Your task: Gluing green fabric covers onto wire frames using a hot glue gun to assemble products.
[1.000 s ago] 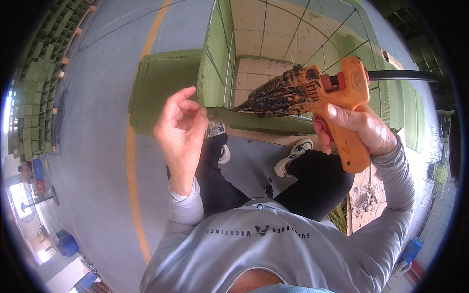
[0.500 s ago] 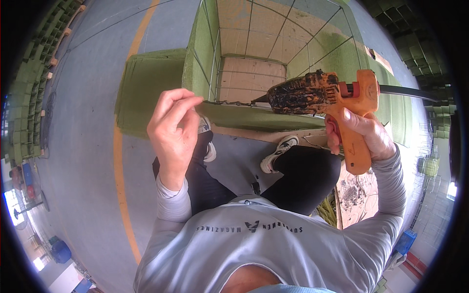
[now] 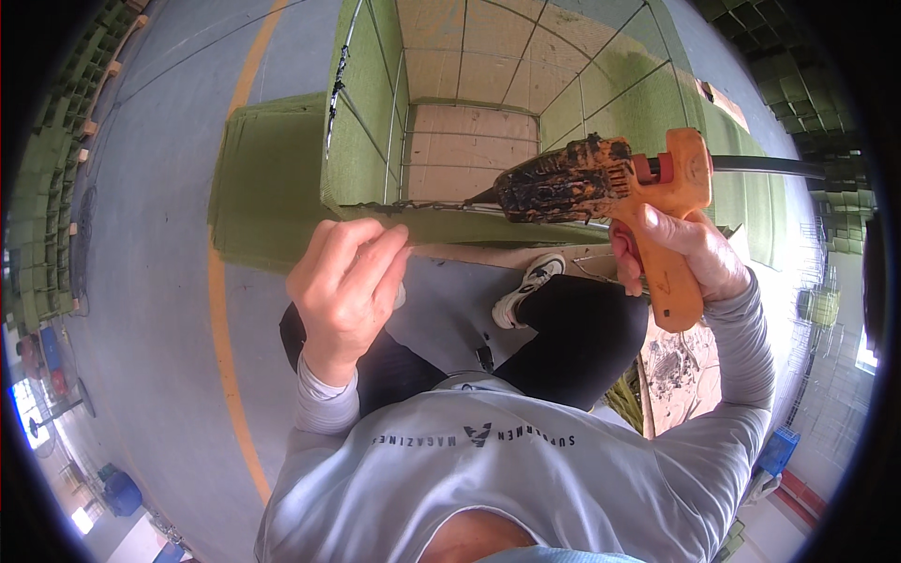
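An orange hot glue gun [image 3: 678,281], its front caked in black glue, is held by my right hand [image 3: 699,249], with a finger at the red trigger. A black glue stick [image 3: 765,164] runs out of its back. Its nozzle meets the near wire edge of a wire-frame box covered in green mesh cloth [image 3: 497,228]. Black glue [image 3: 413,205] lies along that edge, left of the nozzle. My left hand [image 3: 345,296] is just below the same edge, near the box's left corner. Its fingers are bent and pressed together; what lies between them is hidden.
More black glue [image 3: 340,70] marks the box's left upright wire. Green cloth [image 3: 267,178] spreads over the floor on the left, by a yellow line [image 3: 221,310]. Stained cardboard [image 3: 683,371] lies by my right leg. Stacked green mesh boxes [image 3: 47,178] line the far left.
My left hand has dropped from the glue-covered wire to just below it. The glue gun and box have shifted slightly left in view, and more of the box's left upright shows.
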Demonstrator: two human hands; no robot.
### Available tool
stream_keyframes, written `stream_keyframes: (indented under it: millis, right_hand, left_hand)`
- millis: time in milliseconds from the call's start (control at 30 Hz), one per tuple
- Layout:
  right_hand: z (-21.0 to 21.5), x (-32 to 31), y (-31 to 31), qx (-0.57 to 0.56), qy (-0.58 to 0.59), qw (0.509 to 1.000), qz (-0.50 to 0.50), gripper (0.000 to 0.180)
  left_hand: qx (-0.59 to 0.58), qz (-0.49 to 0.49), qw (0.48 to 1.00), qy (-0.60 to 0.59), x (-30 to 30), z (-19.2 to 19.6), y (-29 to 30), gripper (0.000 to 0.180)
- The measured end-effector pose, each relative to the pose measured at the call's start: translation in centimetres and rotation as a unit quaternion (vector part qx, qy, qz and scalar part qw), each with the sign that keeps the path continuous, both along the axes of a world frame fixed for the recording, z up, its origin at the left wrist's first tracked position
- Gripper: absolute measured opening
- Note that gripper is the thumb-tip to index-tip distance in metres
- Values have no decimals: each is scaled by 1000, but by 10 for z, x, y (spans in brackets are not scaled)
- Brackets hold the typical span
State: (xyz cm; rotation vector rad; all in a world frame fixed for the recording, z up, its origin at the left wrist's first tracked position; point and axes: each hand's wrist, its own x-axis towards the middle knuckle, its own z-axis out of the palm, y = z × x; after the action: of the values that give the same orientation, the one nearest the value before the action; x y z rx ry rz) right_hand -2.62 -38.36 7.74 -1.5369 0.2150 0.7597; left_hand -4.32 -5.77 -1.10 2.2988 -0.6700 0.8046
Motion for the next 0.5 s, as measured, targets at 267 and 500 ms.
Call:
stream_keyframes:
  millis: [267,500]
  right_hand:
    - [-3,4,0,9,5,1000,6,52]
    - [8,1,7,11,5,1000,5,42]
  left_hand:
    - [-3,-6,1000,-17,0,-2,-3,28]
    - [7,4,999,-52,-1,-7,-13,27]
